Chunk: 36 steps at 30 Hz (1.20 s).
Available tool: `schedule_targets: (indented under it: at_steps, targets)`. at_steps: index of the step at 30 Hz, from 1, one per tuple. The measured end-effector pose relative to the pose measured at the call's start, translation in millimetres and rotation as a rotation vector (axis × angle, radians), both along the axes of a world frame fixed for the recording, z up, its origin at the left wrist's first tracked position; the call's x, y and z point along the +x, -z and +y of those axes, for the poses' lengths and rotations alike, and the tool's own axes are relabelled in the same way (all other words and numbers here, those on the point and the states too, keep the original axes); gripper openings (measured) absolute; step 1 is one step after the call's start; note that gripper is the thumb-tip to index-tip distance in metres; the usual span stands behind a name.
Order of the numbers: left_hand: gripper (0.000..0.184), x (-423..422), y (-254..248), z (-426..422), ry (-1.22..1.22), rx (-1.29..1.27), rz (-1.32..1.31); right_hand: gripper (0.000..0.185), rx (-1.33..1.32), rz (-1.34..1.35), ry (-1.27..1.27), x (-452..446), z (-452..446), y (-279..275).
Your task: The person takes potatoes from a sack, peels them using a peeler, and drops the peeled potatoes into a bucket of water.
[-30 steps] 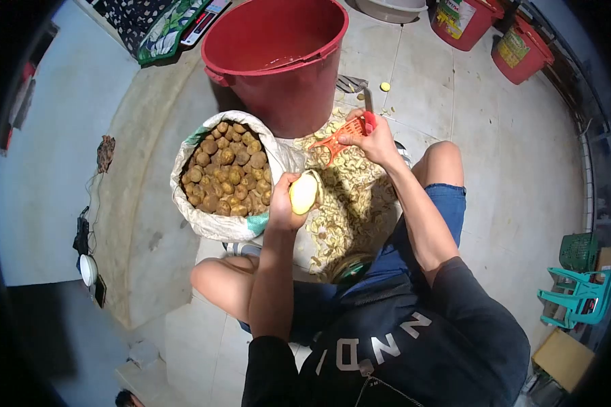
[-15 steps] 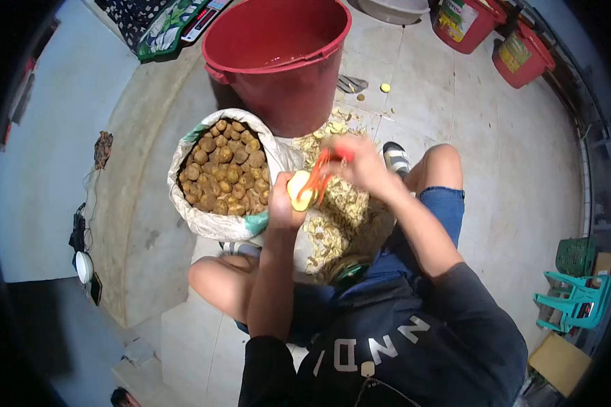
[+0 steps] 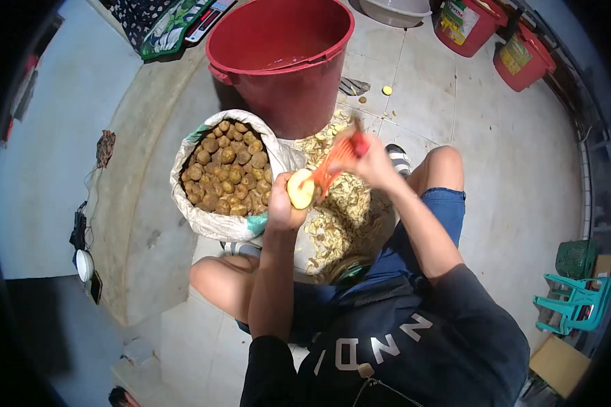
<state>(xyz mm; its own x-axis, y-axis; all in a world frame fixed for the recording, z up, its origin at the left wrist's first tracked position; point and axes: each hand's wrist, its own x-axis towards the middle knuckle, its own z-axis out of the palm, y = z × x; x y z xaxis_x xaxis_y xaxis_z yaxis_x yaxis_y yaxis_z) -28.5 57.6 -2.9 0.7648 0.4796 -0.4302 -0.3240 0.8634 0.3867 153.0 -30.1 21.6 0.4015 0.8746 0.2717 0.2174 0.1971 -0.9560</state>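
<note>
In the middle of the head view, my left hand (image 3: 284, 207) is wrapped round a peeled, pale yellow potato (image 3: 301, 190). My right hand (image 3: 372, 165) grips a red-orange peeler (image 3: 336, 163), smeared by motion, just to the right of the potato. Whether its blade touches the potato I cannot tell. Below both hands, a heap of potato peelings (image 3: 346, 234) lies between my legs. Left of my left hand stands an open white sack (image 3: 204, 220) full of brown unpeeled potatoes (image 3: 227, 169).
A large red tub (image 3: 285, 95) stands behind the sack. Peelings and a small yellow piece (image 3: 387, 90) lie on the tiles. Farther back are a pale basin (image 3: 395, 13) and two red buckets (image 3: 465, 30). A turquoise stool (image 3: 577, 302) is at the right.
The peeler and my right hand have shifted slightly up and to the right, away from the potato. More of the potato's pale face shows. My left hand stays nearly in place.
</note>
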Motion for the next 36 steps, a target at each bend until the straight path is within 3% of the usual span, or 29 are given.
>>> schedule_targets:
  at_steps: [2, 4, 5, 6, 8, 9, 10, 11, 12, 13, 14, 15, 16, 17, 19, 20, 22, 24, 26, 28, 30, 32, 33, 34, 36]
  targets:
    - [0.033, 4.8, 5.2, 2.7, -0.091, -0.104, 0.033, 0.040, -0.038, -0.504, -0.025, -18.1, -10.1, -13.4]
    - [0.032, -1.5, 54.5, 6.9, -0.041, 0.104, 0.041, 0.045, -0.161, -0.381, 0.092, -2.2, -3.1, -13.3]
    - [0.029, -7.9, 85.3, 16.8, 0.124, 0.092, -0.101, 0.043, -0.113, 0.007, 0.064, 21.4, 8.0, 6.6]
    - [0.029, -6.6, 77.1, 16.2, 0.124, 0.099, -0.107, 0.042, -0.121, 0.166, 0.083, 41.1, 12.9, 20.6]
    - [0.026, -7.2, 37.7, 8.0, 0.123, 0.126, -0.008, 0.040, -0.126, 0.078, 0.068, 33.9, 4.2, 6.3]
    - [0.026, 1.8, 13.4, 2.0, -0.029, -0.136, 0.048, 0.041, -0.085, 0.029, 0.008, 15.1, -0.3, 5.5]
    - [0.026, 1.8, 20.2, 2.3, -0.031, -0.138, 0.044, 0.041, -0.046, -0.016, -0.048, -8.0, -7.0, 5.9]
    - [0.026, 1.3, 32.6, 2.9, -0.042, -0.061, 0.015, 0.046, -0.032, -0.400, -0.057, -18.6, -14.3, -7.1]
    - [0.026, 1.2, 40.2, 2.8, -0.051, 0.015, -0.010, 0.049, -0.023, -0.497, -0.036, -16.9, -12.8, -5.0]
    - [0.026, 2.2, 35.3, -0.6, -0.029, 0.035, 0.008, 0.048, -0.064, -0.436, 0.037, -6.7, -7.3, -0.2]
    - [0.027, -6.1, 64.5, 10.0, 0.151, 0.129, -0.094, 0.047, -0.106, -0.366, 0.114, 7.8, -0.1, 6.6]
    - [0.028, -7.4, 58.8, 8.9, 0.148, 0.115, -0.043, 0.044, -0.160, 0.043, 0.059, 22.4, 7.2, 6.0]
    - [0.029, -8.0, 52.2, 8.4, 0.144, 0.102, 0.004, 0.044, -0.148, 0.199, 0.085, 31.5, 9.4, 5.9]
    - [0.029, -5.8, 45.7, 8.9, 0.146, 0.107, -0.001, 0.044, -0.146, 0.165, 0.063, 32.7, 5.2, 8.9]
    - [0.031, -0.2, 29.3, 7.5, 0.036, -0.132, 0.024, 0.046, -0.081, 0.083, -0.004, 4.0, -4.6, 5.6]
    - [0.031, 0.8, 31.3, 7.7, 0.035, -0.133, 0.022, 0.048, -0.055, -0.309, -0.024, -10.8, -10.1, -0.8]
    - [0.023, 2.9, 42.3, 7.9, 0.079, 0.019, 0.054, 0.045, -0.004, -0.588, -0.004, -10.3, -11.2, -16.8]
    - [0.016, -2.0, 58.1, 7.2, 0.114, 0.119, 0.019, 0.041, -0.145, -0.052, 0.094, 13.5, 2.8, -6.3]
    - [0.017, -5.4, 40.3, 4.2, 0.162, 0.145, 0.038, 0.039, -0.162, 0.135, 0.055, 37.7, 6.3, -6.2]
    - [0.020, 1.8, 17.4, 2.6, 0.064, 0.047, 0.117, 0.043, -0.045, 0.135, -0.027, 7.2, -2.7, -12.4]
    - [0.023, 6.0, 14.5, 1.5, -0.031, -0.058, 0.192, 0.048, 0.030, -0.580, -0.051, -17.0, -11.7, -15.9]
    - [0.023, 1.8, 25.4, -1.5, 0.075, 0.113, 0.044, 0.048, -0.034, -0.543, 0.041, -2.1, -3.5, -10.1]
    - [0.025, -5.9, 52.0, 7.9, 0.143, 0.082, 0.049, 0.042, -0.061, -0.335, 0.137, 9.0, 4.0, -5.1]
    - [0.025, -6.5, 50.4, 9.0, 0.143, 0.088, 0.049, 0.040, -0.133, 0.142, 0.089, 25.2, 11.6, 0.5]
    - [0.027, -5.9, 45.6, 11.7, 0.065, -0.063, 0.074, 0.040, -0.125, 0.176, 0.034, 36.4, 5.6, 1.3]
